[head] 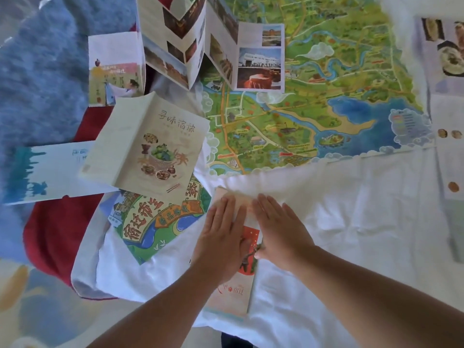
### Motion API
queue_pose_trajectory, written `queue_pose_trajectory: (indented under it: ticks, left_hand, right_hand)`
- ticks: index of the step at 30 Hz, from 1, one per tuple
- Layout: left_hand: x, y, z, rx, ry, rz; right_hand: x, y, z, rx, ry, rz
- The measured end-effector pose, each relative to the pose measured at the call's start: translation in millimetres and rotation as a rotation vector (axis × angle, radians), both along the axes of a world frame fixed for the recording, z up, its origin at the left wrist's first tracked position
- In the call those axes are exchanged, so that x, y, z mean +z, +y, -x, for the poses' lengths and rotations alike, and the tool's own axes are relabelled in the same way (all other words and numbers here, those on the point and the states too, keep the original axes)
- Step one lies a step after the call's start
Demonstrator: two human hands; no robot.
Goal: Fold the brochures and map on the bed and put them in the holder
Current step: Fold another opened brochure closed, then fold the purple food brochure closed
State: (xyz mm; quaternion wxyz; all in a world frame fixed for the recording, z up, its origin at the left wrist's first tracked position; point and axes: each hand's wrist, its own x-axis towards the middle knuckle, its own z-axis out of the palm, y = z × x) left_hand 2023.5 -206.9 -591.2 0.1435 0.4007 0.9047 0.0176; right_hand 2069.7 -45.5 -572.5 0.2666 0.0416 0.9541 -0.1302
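The left hand (221, 237) and the right hand (278, 227) lie side by side on a folded red and cream brochure (233, 295); both are flat, palms down, with straight fingers kept close together, and they press the paper onto the white sheet of the bed (351, 222); neither hand pinches anything. This brochure lies at the near edge of the bed, its far end under the fingers. The big green map (326, 96) is spread open further away; a zigzag brochure (200, 46) stands half unfolded on its left part. To the left of the hands lies a food brochure (150, 144), which partly covers a green folded sheet (155, 222) and a blue and white brochure (50, 172); a red cloth (57, 234) shows under them.
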Motion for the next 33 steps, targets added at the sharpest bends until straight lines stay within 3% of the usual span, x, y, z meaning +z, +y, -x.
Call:
queue_pose_trajectory:
  ticks: [9,16,19,23,27,33]
  left_hand:
    - [-9.2,-50.4,-57.6,-0.174,-0.017,-0.042]
    - [-4.3,-103.9,-90.2,-0.345,0.21,-0.061]
    - [4.3,-106.8,-82.5,-0.366,0.165,-0.078]
    - [32.5,-75.2,-60.1,-0.244,-0.072,-0.098]
    - [58.7,-18.6,-36.3,-0.128,-0.063,-0.154]
    - [86.2,89.8,-29.8,-0.185,-0.123,-0.196]
  right_hand:
    - [-5.3,-4.1,4.2,0.017,-0.057,-0.039]
    - [-3.5,-5.3,4.4,0.01,-0.082,-0.03]
    - [2.0,-4.7,5.0,0.001,-0.064,0.001]
    - [17.2,5.1,-0.5,-0.066,-0.011,0.116]
    - [39.0,33.1,-22.7,-0.233,0.056,0.169]
    - [71.7,107.8,-81.2,-0.476,0.057,0.087]
